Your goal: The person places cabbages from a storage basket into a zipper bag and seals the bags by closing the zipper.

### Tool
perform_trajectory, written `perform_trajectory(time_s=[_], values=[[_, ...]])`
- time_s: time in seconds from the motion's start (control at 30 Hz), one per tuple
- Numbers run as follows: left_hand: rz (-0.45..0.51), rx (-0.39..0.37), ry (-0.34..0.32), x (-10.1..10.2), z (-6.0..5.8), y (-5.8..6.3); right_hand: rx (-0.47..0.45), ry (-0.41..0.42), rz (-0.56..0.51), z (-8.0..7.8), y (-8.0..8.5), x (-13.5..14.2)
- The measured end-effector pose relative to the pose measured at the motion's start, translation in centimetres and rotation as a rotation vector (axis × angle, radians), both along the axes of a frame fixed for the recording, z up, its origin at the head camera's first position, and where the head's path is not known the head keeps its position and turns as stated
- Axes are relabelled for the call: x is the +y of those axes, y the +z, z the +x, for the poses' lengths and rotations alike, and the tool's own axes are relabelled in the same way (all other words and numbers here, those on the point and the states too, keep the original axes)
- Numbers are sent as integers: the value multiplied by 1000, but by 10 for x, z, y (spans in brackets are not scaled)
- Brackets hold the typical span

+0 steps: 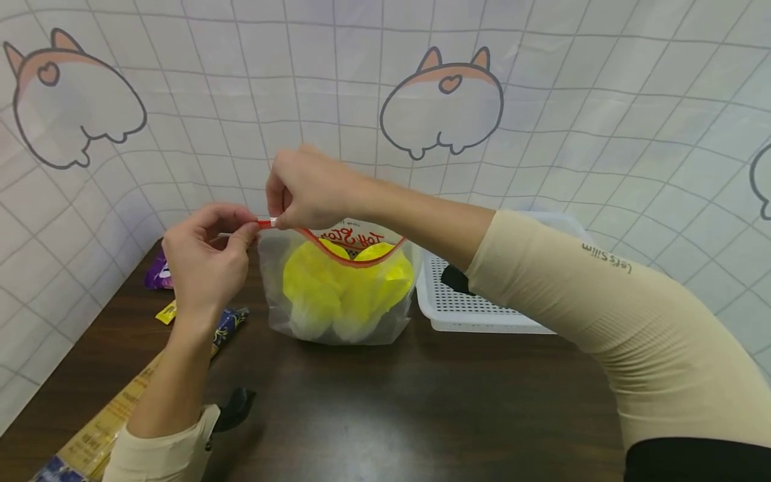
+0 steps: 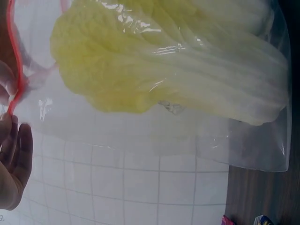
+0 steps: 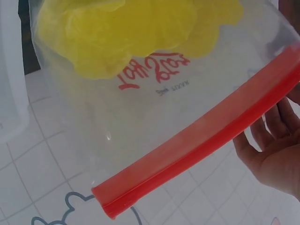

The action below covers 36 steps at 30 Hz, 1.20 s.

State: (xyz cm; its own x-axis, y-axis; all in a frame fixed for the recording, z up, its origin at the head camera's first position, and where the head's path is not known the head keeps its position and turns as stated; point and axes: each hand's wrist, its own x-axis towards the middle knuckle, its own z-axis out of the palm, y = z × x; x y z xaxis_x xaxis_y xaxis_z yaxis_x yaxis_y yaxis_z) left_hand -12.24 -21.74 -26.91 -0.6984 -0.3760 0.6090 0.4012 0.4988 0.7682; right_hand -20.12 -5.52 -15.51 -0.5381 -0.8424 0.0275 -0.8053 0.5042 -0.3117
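A clear zip bag (image 1: 274,281) with a red closure strip (image 1: 358,263) stands on the dark table. Inside are yellow and white cabbage leaves (image 2: 117,70). Red lettering (image 3: 152,70) shows reversed through the plastic. At the bag's upper left corner, my left hand (image 1: 207,258) pinches the end of the red strip between thumb and finger. Right beside it, my right hand (image 1: 316,187) pinches the strip at a small whitish piece (image 1: 274,221). To the right of that grip the strip sags, and the bag's mouth gapes. My right forearm covers part of the bag's upper right edge.
A white perforated basket (image 1: 494,325) stands right of the bag, partly behind my right arm. On the left lie a purple packet (image 1: 158,273), a small yellow packet (image 1: 166,312) and a long tan and blue package (image 1: 114,408) under my left forearm. A tile-patterned sheet (image 1: 337,53) hangs behind.
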Motion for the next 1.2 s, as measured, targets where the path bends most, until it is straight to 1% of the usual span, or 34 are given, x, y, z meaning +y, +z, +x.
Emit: perform_trajectory(time_s=[0.23, 0.47, 0.6, 0.7, 0.77, 0.8, 0.9, 1.0, 1.1, 1.2], values=[[13, -4, 55, -4, 0, -1, -12, -8, -8, -4, -5, 12], [11, -95, 115, -5, 0, -5, -61, -30, -19, -8, -11, 31], [1, -116, 131, -5, -1, -6, -67, -45, -35, -12, -14, 42], [3, -121, 124, -6, -1, -6, -56, -55, -40, -14, -16, 48], [11, -121, 104, -7, -1, -6, -49, -56, -45, -15, -17, 50], [29, -124, 81, -8, -1, -6, -43, -56, -48, -16, -18, 51], [82, -119, -26, -10, 1, -7, -40, -59, -56, -16, -21, 51], [129, -136, -130, -11, 2, -8, -40, -62, -57, -16, -24, 50], [124, -149, -168, -12, 2, -9, -37, -52, -62, -16, -25, 50], [158, -136, -204, -13, 1, -8, -26, -38, -74, -15, -25, 50]])
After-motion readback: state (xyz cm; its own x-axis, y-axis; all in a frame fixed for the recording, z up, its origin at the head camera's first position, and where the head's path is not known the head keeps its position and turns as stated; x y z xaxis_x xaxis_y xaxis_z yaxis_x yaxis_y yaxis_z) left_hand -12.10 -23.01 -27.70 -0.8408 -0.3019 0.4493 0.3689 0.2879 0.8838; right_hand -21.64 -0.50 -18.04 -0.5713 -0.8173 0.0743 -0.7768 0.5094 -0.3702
